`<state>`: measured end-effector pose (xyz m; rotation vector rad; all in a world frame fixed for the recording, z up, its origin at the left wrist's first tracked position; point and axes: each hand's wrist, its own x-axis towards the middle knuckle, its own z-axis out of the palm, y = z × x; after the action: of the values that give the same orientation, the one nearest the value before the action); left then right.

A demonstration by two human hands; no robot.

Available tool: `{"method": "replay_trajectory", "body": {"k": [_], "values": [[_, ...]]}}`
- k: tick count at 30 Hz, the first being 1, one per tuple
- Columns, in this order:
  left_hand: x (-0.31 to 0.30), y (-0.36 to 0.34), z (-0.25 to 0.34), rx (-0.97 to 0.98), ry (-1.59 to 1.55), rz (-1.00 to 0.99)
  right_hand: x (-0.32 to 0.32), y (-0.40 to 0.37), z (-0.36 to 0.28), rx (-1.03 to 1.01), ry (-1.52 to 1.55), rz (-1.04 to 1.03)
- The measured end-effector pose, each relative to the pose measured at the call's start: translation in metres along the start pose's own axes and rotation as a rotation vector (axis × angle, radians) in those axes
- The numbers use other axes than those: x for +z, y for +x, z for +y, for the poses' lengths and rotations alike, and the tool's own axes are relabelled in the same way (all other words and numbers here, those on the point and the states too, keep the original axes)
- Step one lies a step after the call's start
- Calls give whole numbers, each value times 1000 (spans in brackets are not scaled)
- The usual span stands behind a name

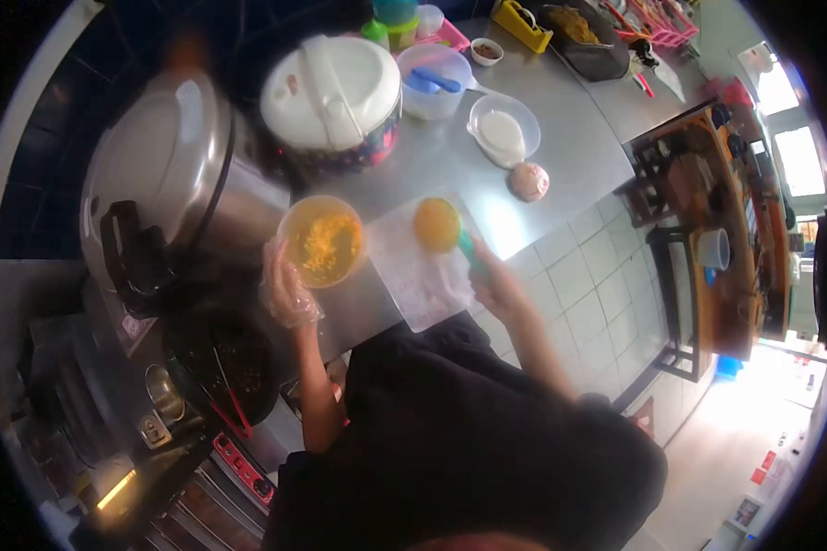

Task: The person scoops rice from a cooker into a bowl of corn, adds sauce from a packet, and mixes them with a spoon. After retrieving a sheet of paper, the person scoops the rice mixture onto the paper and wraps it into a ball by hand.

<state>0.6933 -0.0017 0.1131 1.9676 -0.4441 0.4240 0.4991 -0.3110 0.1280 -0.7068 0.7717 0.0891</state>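
Observation:
My left hand (290, 285), in a clear plastic glove, grips the near-left side of a translucent round bowl (362, 250). Yellow shredded food (328, 243) in liquid lies in the bowl. My right hand (500, 286) is closed round the green handle of a utensil (469, 248). A round orange-yellow shape (436, 225) adjoins the end of that handle, above a white board (404, 266); I cannot tell whether it is the utensil's head or food. The board lies on the steel counter close to my body.
A large metal pot (156, 156) and a white-lidded container (331, 92) stand at the left. Behind are a plastic tub (435, 87), a white lid (501, 138) and a pinkish round item (528, 182). A dark pan (225, 363) sits lower left. The counter edge (570, 213) drops to a tiled floor.

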Motion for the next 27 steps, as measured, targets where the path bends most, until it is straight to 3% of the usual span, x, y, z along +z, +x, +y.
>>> {"method": "replay_trajectory", "body": {"k": [2, 4, 5, 6, 8, 9, 12, 14, 18, 20, 23, 27], "values": [[1, -6, -11, 33, 214, -62, -17, -7, 19, -62, -52, 60], [6, -12, -16, 30, 291, -72, -23, -12, 33, -257, -451, 278], [9, -13, -18, 37, 368, -81, -39, 6, 57, -504, -842, 414], [11, -12, -20, 31, 370, -85, -45, 15, 71, -497, -844, 413], [16, -10, -24, 89, 298, -128, -44, 24, 94, -982, -1320, 460], [17, -9, -24, 87, 299, -130, -44, 27, 100, -972, -1545, 466], [20, -12, -20, 122, 245, -84, -44, 25, 109, -890, -1789, 427], [24, -13, -17, 113, 428, 59, -49, 26, 112, -939, -1812, 419], [28, -19, -22, -8, 396, 198, -53, 28, 121, -942, -1884, 355], [21, -20, -24, -196, 282, 105, -51, 26, 119, -940, -1916, 363], [14, -23, -20, -374, 208, 81, -38, 26, 104, -982, -1713, 393], [7, -26, -13, -313, 238, 120, 11, 14, 76, -1118, -1524, 386]]}}
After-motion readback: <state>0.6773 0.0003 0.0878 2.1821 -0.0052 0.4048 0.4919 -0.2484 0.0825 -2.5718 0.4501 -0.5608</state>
